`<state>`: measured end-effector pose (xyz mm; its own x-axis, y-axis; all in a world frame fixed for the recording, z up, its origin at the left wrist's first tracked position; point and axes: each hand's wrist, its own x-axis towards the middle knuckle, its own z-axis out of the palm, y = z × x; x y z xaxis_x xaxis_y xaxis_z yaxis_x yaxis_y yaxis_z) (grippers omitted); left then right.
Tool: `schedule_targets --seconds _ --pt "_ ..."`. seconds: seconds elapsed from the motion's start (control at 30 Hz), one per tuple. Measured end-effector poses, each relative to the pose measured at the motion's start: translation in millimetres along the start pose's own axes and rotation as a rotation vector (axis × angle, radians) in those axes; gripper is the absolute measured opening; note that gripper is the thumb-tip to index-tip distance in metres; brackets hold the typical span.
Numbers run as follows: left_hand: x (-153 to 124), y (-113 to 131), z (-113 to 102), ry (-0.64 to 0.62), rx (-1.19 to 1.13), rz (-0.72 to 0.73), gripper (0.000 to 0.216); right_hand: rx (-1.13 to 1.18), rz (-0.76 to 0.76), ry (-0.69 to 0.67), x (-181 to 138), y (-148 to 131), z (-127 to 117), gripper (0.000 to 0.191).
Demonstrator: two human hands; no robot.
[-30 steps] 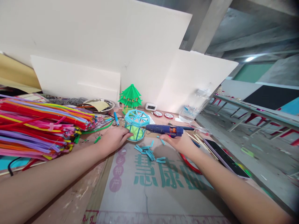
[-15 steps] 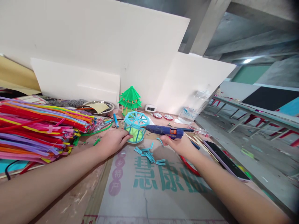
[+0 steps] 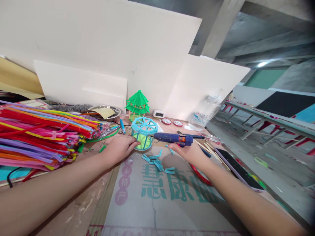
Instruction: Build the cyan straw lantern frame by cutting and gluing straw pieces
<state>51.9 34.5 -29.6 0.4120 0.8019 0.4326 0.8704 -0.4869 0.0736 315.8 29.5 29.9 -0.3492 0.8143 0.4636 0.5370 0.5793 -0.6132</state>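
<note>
A small blue cage-like craft frame [image 3: 144, 122], with a wheel-shaped top and a lime-green base, stands in the middle of the work surface. My left hand [image 3: 121, 147] grips its lower left side between thumb and fingers. From the right, my right hand [image 3: 184, 151] holds a dark blue hot glue gun [image 3: 169, 138], its nozzle close to the frame's right side beneath the top ring. A short light-blue strip [image 3: 170, 150] shows at my right thumb; whether it is pinched I cannot tell. Several more blue strips [image 3: 157, 164] lie loose in front of the frame.
Colourful pipe cleaners [image 3: 44, 134] are heaped at left, near a metal bowl [image 3: 115, 113]. Behind the frame stand a green-roofed model [image 3: 138, 102] and a small clock [image 3: 158, 113]. A plastic bottle [image 3: 201, 114], wooden sticks [image 3: 214, 150] and a phone [image 3: 238, 167] are at right.
The glue gun's nozzle sits very slightly lower against the frame, and the strip by my right thumb has tilted a little. Both hands keep their holds.
</note>
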Motion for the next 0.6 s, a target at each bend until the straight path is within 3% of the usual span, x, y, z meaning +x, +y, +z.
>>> schedule_targets --seconds 0.17,0.37,0.47,0.6 --pt "0.5 -0.4 0.9 -0.001 -0.008 -0.003 0.044 0.008 -0.002 -0.009 0.3 2.8 0.1 0.029" --pt "0.7 0.6 0.4 0.001 -0.016 -0.012 0.043 0.096 0.02 -0.151 1.5 -3.9 -12.3 0.044" --pt "0.5 0.4 -0.4 -0.002 -0.027 -0.034 0.042 0.199 0.032 -0.054 7.6 -3.4 -21.1 0.044" --pt "0.4 0.8 -1.4 0.007 -0.034 -0.048 0.042 0.173 0.125 0.011 27.8 14.5 -28.2 0.039"
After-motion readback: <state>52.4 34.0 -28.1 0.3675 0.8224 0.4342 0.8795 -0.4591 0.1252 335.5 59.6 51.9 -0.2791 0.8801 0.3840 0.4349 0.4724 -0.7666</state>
